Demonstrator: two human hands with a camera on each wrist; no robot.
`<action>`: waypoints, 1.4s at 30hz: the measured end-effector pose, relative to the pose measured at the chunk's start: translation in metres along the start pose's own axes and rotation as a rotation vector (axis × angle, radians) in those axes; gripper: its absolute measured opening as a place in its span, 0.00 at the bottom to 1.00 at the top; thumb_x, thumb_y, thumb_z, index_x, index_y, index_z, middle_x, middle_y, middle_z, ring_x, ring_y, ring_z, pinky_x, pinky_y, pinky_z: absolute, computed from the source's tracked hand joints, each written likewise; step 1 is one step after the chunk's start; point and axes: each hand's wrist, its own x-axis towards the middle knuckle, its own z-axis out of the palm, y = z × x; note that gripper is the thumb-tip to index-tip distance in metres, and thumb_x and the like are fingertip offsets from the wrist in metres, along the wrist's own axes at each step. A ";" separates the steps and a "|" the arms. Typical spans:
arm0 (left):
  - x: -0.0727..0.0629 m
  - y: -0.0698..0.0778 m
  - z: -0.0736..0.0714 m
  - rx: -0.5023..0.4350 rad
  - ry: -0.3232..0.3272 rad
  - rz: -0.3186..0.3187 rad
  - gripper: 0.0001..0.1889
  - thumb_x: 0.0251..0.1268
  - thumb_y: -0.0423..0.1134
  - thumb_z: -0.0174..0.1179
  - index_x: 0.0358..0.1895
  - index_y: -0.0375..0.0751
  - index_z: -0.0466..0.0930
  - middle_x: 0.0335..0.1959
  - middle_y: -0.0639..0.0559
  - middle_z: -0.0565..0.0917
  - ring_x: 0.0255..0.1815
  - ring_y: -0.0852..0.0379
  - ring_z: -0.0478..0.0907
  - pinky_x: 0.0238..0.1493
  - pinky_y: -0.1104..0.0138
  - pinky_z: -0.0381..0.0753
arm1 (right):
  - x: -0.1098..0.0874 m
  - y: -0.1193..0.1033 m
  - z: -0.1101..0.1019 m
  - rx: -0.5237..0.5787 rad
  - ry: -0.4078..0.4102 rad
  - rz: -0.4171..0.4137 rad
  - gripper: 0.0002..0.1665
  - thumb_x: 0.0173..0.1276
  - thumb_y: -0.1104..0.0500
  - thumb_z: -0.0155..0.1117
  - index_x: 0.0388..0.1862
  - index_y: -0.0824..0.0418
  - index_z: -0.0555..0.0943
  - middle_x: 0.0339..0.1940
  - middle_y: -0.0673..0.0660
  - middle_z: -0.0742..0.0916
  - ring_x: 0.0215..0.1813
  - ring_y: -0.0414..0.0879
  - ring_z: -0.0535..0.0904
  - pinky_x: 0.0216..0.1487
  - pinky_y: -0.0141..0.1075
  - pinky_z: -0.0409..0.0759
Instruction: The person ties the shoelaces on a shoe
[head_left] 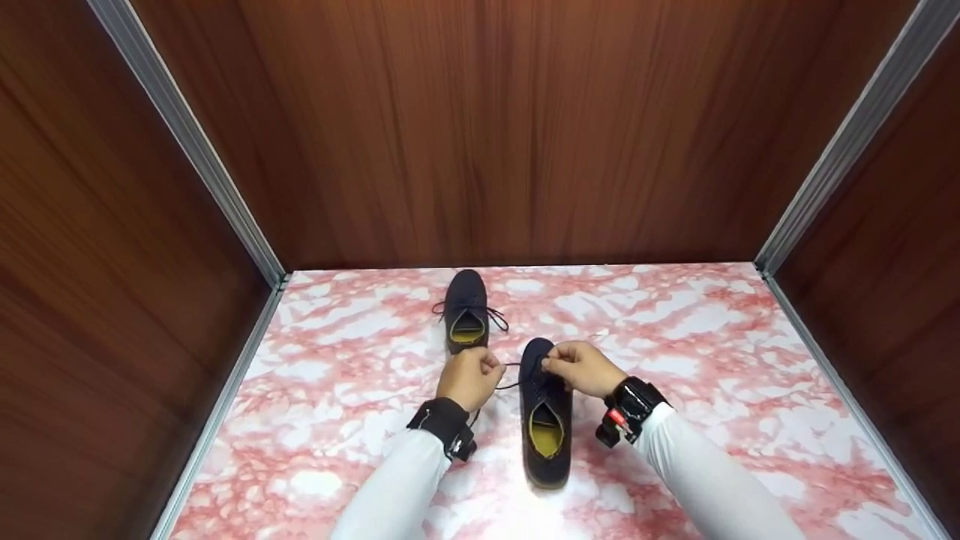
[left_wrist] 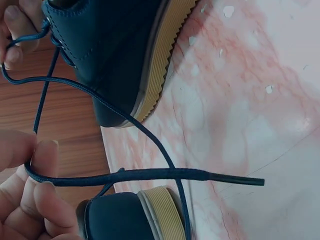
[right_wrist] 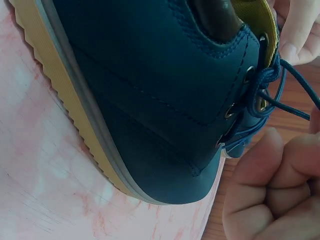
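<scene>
A dark blue lace-up shoe (head_left: pixel 550 461) with a yellow lining stands on the table, toe pointing away. To its left, my left hand (head_left: pixel 469 379) pinches the dark blue shoelace (left_wrist: pixel 115 177) between thumb and finger; the tipped end sticks out past the fingers. My right hand (head_left: pixel 586 367) is over the front of the same shoe, with its fingertips pinching the lace close to the eyelets. In the right wrist view, a lace knot (right_wrist: pixel 267 77) lies over the eyelets, and strands run from it toward the right hand's curled fingers (right_wrist: pixel 295 185).
The matching shoe (head_left: pixel 466 289) stands farther back to the left, its laces tied in a bow. Beneath both is a red-and-white marbled table (head_left: pixel 675 315). Brown wood panels (head_left: pixel 487 135) with metal corner strips enclose it at the back and both sides.
</scene>
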 end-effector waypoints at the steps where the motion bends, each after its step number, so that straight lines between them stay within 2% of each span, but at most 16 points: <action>1: -0.001 0.000 -0.001 0.002 -0.009 -0.002 0.06 0.63 0.42 0.71 0.28 0.48 0.87 0.25 0.57 0.89 0.27 0.62 0.82 0.37 0.63 0.82 | 0.000 0.000 0.000 -0.001 0.010 0.004 0.16 0.76 0.59 0.63 0.36 0.73 0.81 0.20 0.46 0.80 0.19 0.35 0.70 0.23 0.26 0.71; 8: -0.007 0.002 -0.006 -0.039 -0.094 -0.002 0.11 0.62 0.45 0.70 0.24 0.47 0.86 0.18 0.58 0.84 0.20 0.66 0.73 0.28 0.69 0.75 | -0.001 0.000 -0.001 -0.025 0.062 0.023 0.14 0.76 0.58 0.63 0.36 0.70 0.83 0.16 0.43 0.75 0.18 0.36 0.69 0.23 0.27 0.70; 12: -0.008 0.006 -0.010 -0.148 -0.176 -0.019 0.12 0.65 0.43 0.68 0.24 0.45 0.85 0.18 0.55 0.87 0.18 0.68 0.74 0.24 0.72 0.71 | 0.000 0.000 -0.001 -0.035 0.071 0.028 0.14 0.76 0.58 0.63 0.36 0.69 0.83 0.17 0.45 0.76 0.18 0.36 0.70 0.23 0.28 0.71; 16: -0.007 0.011 -0.017 -0.280 -0.246 -0.059 0.11 0.69 0.41 0.66 0.27 0.42 0.85 0.22 0.47 0.90 0.18 0.66 0.80 0.24 0.73 0.75 | 0.001 0.001 -0.001 -0.040 0.071 0.031 0.14 0.76 0.58 0.63 0.36 0.69 0.83 0.18 0.46 0.77 0.19 0.36 0.70 0.24 0.28 0.71; 18: -0.006 0.014 -0.019 -0.329 -0.261 -0.072 0.11 0.69 0.39 0.66 0.28 0.40 0.85 0.23 0.46 0.90 0.18 0.65 0.80 0.25 0.73 0.76 | 0.001 0.001 -0.002 -0.041 0.070 0.031 0.15 0.76 0.58 0.63 0.35 0.69 0.83 0.18 0.46 0.78 0.19 0.37 0.70 0.24 0.28 0.72; 21: -0.004 0.017 -0.020 -0.393 -0.271 -0.091 0.10 0.70 0.38 0.65 0.30 0.36 0.85 0.20 0.49 0.87 0.17 0.64 0.80 0.25 0.74 0.78 | 0.002 0.002 -0.002 -0.044 0.070 0.033 0.15 0.76 0.58 0.63 0.35 0.69 0.83 0.17 0.46 0.77 0.19 0.37 0.70 0.24 0.28 0.71; 24: -0.003 0.019 -0.020 -0.443 -0.274 -0.120 0.12 0.71 0.37 0.64 0.32 0.31 0.84 0.18 0.57 0.82 0.16 0.64 0.78 0.21 0.75 0.76 | 0.003 0.002 -0.001 -0.042 0.069 0.037 0.15 0.76 0.57 0.63 0.35 0.69 0.84 0.17 0.44 0.77 0.19 0.37 0.70 0.24 0.28 0.72; 29: -0.002 0.021 -0.017 -0.564 -0.288 -0.203 0.14 0.72 0.38 0.63 0.34 0.27 0.82 0.17 0.57 0.80 0.16 0.64 0.77 0.17 0.76 0.73 | 0.004 0.001 -0.001 -0.040 0.059 0.049 0.16 0.76 0.57 0.63 0.36 0.70 0.84 0.17 0.43 0.77 0.18 0.36 0.70 0.24 0.28 0.71; 33: -0.005 0.022 -0.010 -0.739 -0.329 -0.306 0.10 0.72 0.37 0.62 0.34 0.32 0.82 0.20 0.55 0.82 0.18 0.66 0.79 0.18 0.76 0.76 | 0.003 0.000 -0.002 -0.040 0.054 0.052 0.16 0.76 0.57 0.63 0.36 0.71 0.83 0.18 0.44 0.77 0.19 0.36 0.70 0.24 0.28 0.70; 39: -0.017 0.025 0.008 -0.995 -0.407 -0.420 0.08 0.77 0.34 0.59 0.42 0.30 0.80 0.27 0.50 0.87 0.25 0.65 0.87 0.26 0.76 0.83 | 0.003 -0.002 -0.003 -0.040 0.057 0.049 0.16 0.76 0.57 0.63 0.35 0.71 0.82 0.18 0.43 0.77 0.20 0.37 0.70 0.25 0.28 0.71; 40: -0.019 0.026 0.011 -1.023 -0.418 -0.432 0.08 0.77 0.34 0.58 0.44 0.30 0.81 0.30 0.49 0.88 0.27 0.64 0.87 0.28 0.76 0.84 | 0.003 -0.003 -0.003 -0.039 0.057 0.048 0.16 0.76 0.57 0.63 0.35 0.71 0.83 0.18 0.43 0.77 0.20 0.37 0.71 0.25 0.28 0.72; 42: -0.024 0.027 0.016 -1.008 -0.442 -0.426 0.09 0.77 0.34 0.59 0.46 0.29 0.82 0.33 0.47 0.90 0.28 0.64 0.88 0.29 0.76 0.85 | 0.002 -0.004 -0.002 -0.033 0.056 0.049 0.16 0.76 0.57 0.63 0.35 0.70 0.83 0.18 0.43 0.77 0.21 0.37 0.71 0.26 0.28 0.73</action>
